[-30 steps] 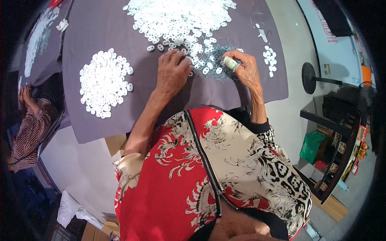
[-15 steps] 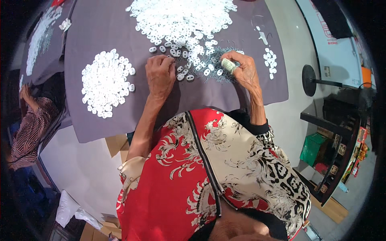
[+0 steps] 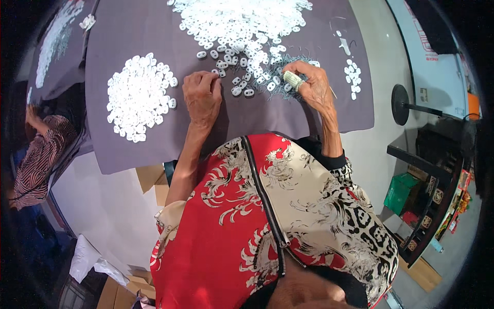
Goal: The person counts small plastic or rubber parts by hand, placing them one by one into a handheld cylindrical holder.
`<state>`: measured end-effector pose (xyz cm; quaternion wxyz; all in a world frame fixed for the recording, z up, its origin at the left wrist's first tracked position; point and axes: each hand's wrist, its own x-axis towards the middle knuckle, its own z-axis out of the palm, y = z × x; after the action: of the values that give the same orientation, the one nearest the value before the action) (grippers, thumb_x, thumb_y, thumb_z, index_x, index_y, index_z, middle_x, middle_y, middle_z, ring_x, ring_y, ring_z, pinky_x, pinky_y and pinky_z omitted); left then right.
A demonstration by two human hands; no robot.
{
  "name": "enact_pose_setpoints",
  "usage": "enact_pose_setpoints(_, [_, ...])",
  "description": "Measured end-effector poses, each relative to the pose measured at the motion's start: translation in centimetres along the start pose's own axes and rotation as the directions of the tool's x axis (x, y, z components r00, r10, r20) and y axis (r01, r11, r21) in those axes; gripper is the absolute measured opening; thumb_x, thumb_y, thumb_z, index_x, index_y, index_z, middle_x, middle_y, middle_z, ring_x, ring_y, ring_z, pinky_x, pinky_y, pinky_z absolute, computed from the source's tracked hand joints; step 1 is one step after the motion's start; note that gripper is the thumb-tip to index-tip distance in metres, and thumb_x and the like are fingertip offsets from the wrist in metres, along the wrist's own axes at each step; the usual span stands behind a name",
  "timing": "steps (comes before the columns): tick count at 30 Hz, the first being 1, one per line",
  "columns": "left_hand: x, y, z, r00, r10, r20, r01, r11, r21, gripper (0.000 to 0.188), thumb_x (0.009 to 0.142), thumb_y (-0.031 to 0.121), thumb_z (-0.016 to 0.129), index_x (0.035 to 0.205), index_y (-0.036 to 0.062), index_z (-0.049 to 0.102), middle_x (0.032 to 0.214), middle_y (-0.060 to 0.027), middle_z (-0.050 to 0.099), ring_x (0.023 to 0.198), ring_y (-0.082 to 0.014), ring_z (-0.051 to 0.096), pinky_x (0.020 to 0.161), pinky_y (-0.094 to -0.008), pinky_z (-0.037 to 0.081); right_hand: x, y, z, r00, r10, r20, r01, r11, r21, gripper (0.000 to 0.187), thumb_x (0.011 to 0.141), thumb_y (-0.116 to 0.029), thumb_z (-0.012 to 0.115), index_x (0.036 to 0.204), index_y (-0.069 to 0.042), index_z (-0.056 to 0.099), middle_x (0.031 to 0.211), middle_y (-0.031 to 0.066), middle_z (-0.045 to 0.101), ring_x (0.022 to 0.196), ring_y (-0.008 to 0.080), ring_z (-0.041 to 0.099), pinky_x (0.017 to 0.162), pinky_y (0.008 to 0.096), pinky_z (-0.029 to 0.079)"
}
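My left hand (image 3: 202, 100) rests over the cloth with its fingers curled in a pinch on a small white oval two-holed piece (image 3: 215, 72), which shows partly at the fingertips. To the right, my right hand (image 3: 317, 90) is closed, thumb against fingers, at the edge of a heap of thin grey metal pins (image 3: 288, 92). Its thumb wears a pale wrapping (image 3: 293, 81). Whatever those fingers hold is hidden; a thin pale tip pokes out beside the wrist. Loose white pieces (image 3: 236, 91) lie between the hands, some among the pins.
A large heap of white pieces (image 3: 236, 20) covers the table's far side. A rounder pile (image 3: 139, 98) sits left, and a small group (image 3: 353, 77) at right. Grey cloth (image 3: 128, 157) covers the table. Another person's arm (image 3: 37, 121) is at far left, beside another table.
The view has shifted slightly, so the heaps appear higher and further right. Relative to the loose pieces, both hands sit a little nearer to me. Both remain closed.
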<state>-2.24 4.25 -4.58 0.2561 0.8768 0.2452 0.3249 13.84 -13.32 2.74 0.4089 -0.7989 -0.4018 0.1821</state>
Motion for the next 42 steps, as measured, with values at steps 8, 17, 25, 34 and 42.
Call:
enact_pose_setpoints(8, [-0.8,1.8,0.4,0.998,0.041,0.057,-0.038,0.998,-0.055,0.008,0.068,0.008,0.062,0.076,0.0076,0.061,0.08,-0.0054,0.055,0.08,-0.0239,0.049,0.07,-0.0353,0.039,-0.1,0.0,0.4,1.0,-0.003,0.002,0.003,1.0,-0.009,0.011,0.074,-0.005,0.053,0.082,-0.001,0.06,0.075,0.0062,0.062,0.068,0.0134,0.055,0.063,0.0249,0.043])
enact_pose_setpoints(17, [0.5,2.0,1.6,0.977,0.066,0.204,-0.078,0.996,0.049,0.008,0.068,0.01,0.062,0.076,0.0082,0.061,0.073,-0.0067,0.052,0.077,-0.0248,0.049,0.066,-0.0361,0.038,-0.1,0.2,0.1,0.999,-0.036,-0.007,0.036,0.999,0.011,0.012,0.073,-0.007,0.055,0.082,0.0,0.06,0.074,0.0053,0.061,0.068,0.013,0.055,0.064,0.0248,0.043])
enact_pose_setpoints(25, [1.5,3.5,0.5,0.958,-0.152,0.244,0.238,0.897,-0.372,0.015,0.072,0.009,0.063,0.086,0.006,0.062,0.075,-0.0058,0.058,0.069,-0.0192,0.055,0.063,-0.0298,0.043,2.2,-2.7,-0.5,1.0,-0.007,0.024,-0.006,0.871,0.491,0.007,0.078,-0.003,0.055,0.081,0.0,0.06,0.071,0.0059,0.06,0.067,0.0121,0.057,0.064,0.024,0.045])
enact_pose_setpoints(34, [8.2,9.6,-5.3,0.876,-0.172,0.45,0.405,-0.243,-0.881,0.018,0.08,0.004,0.057,0.096,-0.0032,0.053,0.076,-0.0076,0.058,0.07,-0.0145,0.057,0.067,-0.0255,0.047,5.4,-8.9,-1.9,0.979,-0.204,-0.022,0.194,0.882,0.429,0.008,0.076,-0.002,0.056,0.082,0.0,0.06,0.075,0.0056,0.061,0.069,0.0118,0.058,0.066,0.0239,0.046])
enact_pose_setpoints(42, [9.7,11.6,-6.7,0.923,-0.165,0.348,0.297,-0.271,-0.916,0.02,0.078,0.006,0.059,0.094,-0.0034,0.05,0.081,-0.0123,0.059,0.071,-0.0158,0.058,0.068,-0.0274,0.048,6.4,-12.7,-4.1,0.896,-0.44,-0.064,0.437,0.844,0.31,0.011,0.075,-0.001,0.053,0.084,0.003,0.058,0.081,0.0067,0.06,0.075,0.0128,0.057,0.07,0.0241,0.045])
